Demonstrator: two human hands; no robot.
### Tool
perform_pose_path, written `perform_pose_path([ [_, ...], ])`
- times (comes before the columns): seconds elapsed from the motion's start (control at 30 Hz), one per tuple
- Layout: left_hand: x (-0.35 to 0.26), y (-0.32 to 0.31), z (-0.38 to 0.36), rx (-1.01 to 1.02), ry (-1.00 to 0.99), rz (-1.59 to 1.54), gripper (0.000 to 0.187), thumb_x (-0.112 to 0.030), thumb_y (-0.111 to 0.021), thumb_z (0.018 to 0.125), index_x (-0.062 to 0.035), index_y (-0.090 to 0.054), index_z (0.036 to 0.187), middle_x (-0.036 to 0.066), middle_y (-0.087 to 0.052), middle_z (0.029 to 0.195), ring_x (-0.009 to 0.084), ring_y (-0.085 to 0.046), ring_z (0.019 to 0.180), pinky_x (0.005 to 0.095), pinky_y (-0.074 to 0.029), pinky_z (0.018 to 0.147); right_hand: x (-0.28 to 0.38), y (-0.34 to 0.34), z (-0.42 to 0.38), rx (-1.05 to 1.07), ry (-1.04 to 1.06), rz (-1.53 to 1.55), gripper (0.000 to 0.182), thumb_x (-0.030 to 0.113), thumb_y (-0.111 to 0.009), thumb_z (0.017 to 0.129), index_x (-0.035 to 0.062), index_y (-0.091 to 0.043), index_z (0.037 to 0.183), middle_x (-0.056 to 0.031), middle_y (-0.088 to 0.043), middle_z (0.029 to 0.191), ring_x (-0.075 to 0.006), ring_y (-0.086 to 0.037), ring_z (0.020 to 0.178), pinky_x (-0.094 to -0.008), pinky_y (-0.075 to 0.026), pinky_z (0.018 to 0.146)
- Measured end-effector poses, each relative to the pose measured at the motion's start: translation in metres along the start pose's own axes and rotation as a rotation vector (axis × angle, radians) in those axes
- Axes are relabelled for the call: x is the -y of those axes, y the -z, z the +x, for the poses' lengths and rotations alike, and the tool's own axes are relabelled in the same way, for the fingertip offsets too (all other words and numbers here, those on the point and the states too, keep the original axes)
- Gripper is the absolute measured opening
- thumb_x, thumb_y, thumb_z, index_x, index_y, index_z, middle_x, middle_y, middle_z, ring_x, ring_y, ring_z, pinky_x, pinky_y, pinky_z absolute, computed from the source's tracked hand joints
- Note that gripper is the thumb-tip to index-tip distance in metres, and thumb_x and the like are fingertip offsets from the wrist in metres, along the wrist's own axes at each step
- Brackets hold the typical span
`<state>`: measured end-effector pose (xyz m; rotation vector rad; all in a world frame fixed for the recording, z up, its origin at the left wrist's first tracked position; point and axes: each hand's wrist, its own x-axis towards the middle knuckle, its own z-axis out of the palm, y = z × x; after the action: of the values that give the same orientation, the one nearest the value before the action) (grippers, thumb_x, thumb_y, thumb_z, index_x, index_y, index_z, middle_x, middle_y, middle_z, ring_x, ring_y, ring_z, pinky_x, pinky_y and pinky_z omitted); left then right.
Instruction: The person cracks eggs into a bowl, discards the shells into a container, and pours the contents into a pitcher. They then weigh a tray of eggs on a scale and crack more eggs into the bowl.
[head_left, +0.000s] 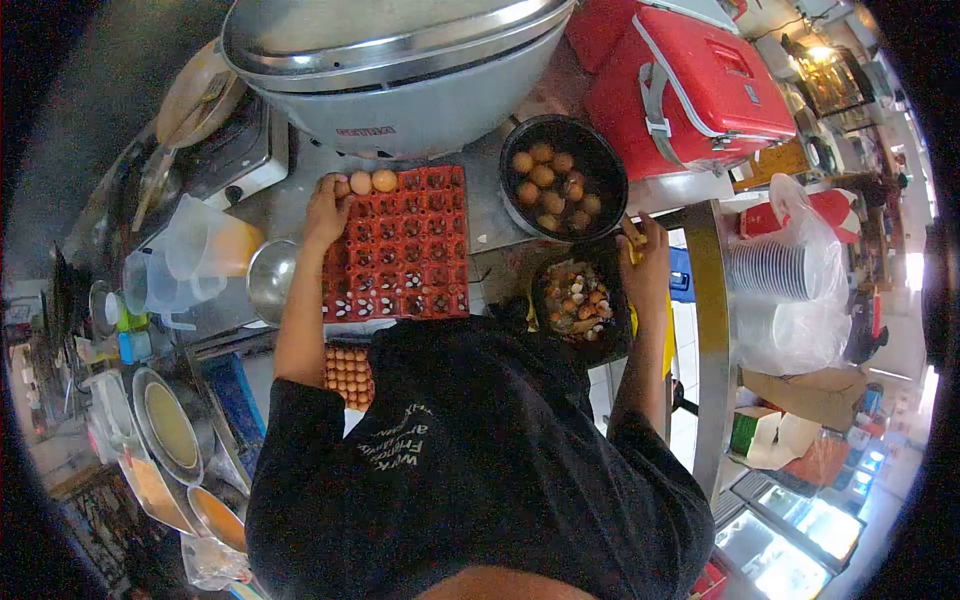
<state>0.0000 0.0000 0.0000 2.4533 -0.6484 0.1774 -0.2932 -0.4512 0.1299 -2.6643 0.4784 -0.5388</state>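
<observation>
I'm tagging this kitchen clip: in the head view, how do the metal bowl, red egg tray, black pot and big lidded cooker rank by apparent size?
1. Big lidded cooker, cut off at the top
2. Red egg tray
3. Black pot
4. Metal bowl, partly hidden

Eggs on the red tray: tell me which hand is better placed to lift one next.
Left, I'd judge: the left hand is at the eggs on the red tray, while the right hand is across by the black pot.
</observation>
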Motion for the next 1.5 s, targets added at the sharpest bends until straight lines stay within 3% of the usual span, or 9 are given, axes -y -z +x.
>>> perform_pose_path([
  [0.2,-0.003,0.003,0.006,-0.023,0.042,-0.060,0.031,-0.020,-0.054,0.096,-0.0010,-0.048,0.119,0.020,-0.057,0.110,0.0376,-0.057,0.102,0.0411,-0.044,0.091,-0.010,-0.007,-0.035,-0.087,-0.143,0.096,0.044,0.014,-0.061,0.088,0.0008,-0.047,0.127,-0.0230,-0.052,0.125,-0.0422,-0.049,0.113,-0.0462,-0.040,0.098],
  [0.3,-0.011,0.011,-0.001,-0.138,0.001,-0.047,0.033,-0.017,-0.053,0.095,0.0014,-0.045,0.121,0.021,-0.054,0.115,0.0351,-0.055,0.108,0.0400,-0.042,0.095,0.017,-0.011,-0.033,-0.237,-0.027,0.077,0.041,0.009,-0.064,0.087,0.0018,-0.050,0.125,-0.0179,-0.057,0.116,-0.0313,-0.058,0.099,-0.0338,-0.050,0.078],
  [0.4,-0.057,0.028,-0.017,-0.250,-0.011,-0.206,0.034,-0.009,-0.052,0.092,0.0006,-0.043,0.124,0.019,-0.051,0.120,0.0302,-0.052,0.112,0.0390,-0.041,0.097,0.067,-0.015,-0.026,-0.030,-0.201,0.578,0.048,0.010,-0.069,0.084,0.0022,-0.049,0.126,-0.0190,-0.058,0.117,-0.0237,-0.061,0.092,-0.0315,-0.051,0.075],
  [0.63,-0.217,0.016,-0.082,0.298,0.115,-0.967,0.043,-0.008,-0.054,0.094,-0.0061,-0.030,0.130,0.012,-0.054,0.113,0.0206,-0.053,0.107,0.0350,-0.044,0.094,0.139,-0.066,-0.027,0.341,0.367,0.537,0.053,0.017,-0.066,0.086,0.0101,-0.044,0.134,-0.0199,-0.052,0.129,-0.0376,-0.062,0.092,-0.0419,-0.052,0.079],
  [0.77,-0.242,0.000,-0.089,0.336,0.209,-1.195,0.049,-0.011,-0.058,0.093,-0.0042,-0.032,0.134,0.011,-0.054,0.122,0.0193,-0.056,0.105,0.0338,-0.047,0.091,0.111,-0.100,-0.023,0.463,0.500,0.495,0.053,0.019,-0.065,0.087,0.0067,-0.042,0.133,-0.0215,-0.051,0.130,-0.0422,-0.058,0.099,-0.0471,-0.050,0.084],
  [0.8,-0.234,-0.002,-0.086,0.338,0.187,-1.133,0.046,-0.013,-0.059,0.093,-0.0040,-0.036,0.133,0.010,-0.054,0.123,0.0194,-0.056,0.106,0.0340,-0.047,0.091,0.116,-0.082,-0.018,0.614,0.176,0.604,0.049,0.020,-0.064,0.088,0.0062,-0.046,0.131,-0.0237,-0.052,0.125,-0.0433,-0.048,0.117,-0.0472,-0.042,0.096],
  [0.93,-0.182,0.010,-0.066,0.226,0.167,-0.719,0.038,-0.022,-0.061,0.093,-0.0064,-0.050,0.125,0.011,-0.055,0.126,0.0225,-0.059,0.107,0.0346,-0.049,0.087,0.075,-0.092,0.019,-0.019,0.180,0.191,0.049,0.016,-0.065,0.085,0.0031,-0.047,0.128,-0.0275,-0.052,0.117,-0.0454,-0.051,0.112,-0.0482,-0.045,0.091],
  [1.17,-0.057,-0.018,-0.022,-0.157,0.010,0.247,0.046,-0.028,-0.065,0.084,-0.0043,-0.052,0.121,0.021,-0.049,0.130,0.0401,-0.042,0.126,0.0503,-0.031,0.106,0.038,-0.121,0.051,0.441,-0.024,0.096,0.058,0.017,-0.066,0.082,-0.0002,-0.042,0.132,-0.0308,-0.051,0.120,-0.0465,-0.053,0.107,-0.0487,-0.047,0.087],
  [1.5,-0.042,-0.022,0.014,0.045,-0.168,0.276,0.049,-0.036,-0.067,0.083,-0.0080,-0.053,0.120,0.020,-0.052,0.119,0.0398,-0.050,0.108,0.0525,-0.040,0.092,0.036,-0.046,0.026,-0.037,-0.023,0.126,0.049,0.018,-0.063,0.087,0.0030,-0.048,0.130,-0.0243,-0.059,0.117,-0.0390,-0.058,0.106,-0.0451,-0.047,0.088],
])
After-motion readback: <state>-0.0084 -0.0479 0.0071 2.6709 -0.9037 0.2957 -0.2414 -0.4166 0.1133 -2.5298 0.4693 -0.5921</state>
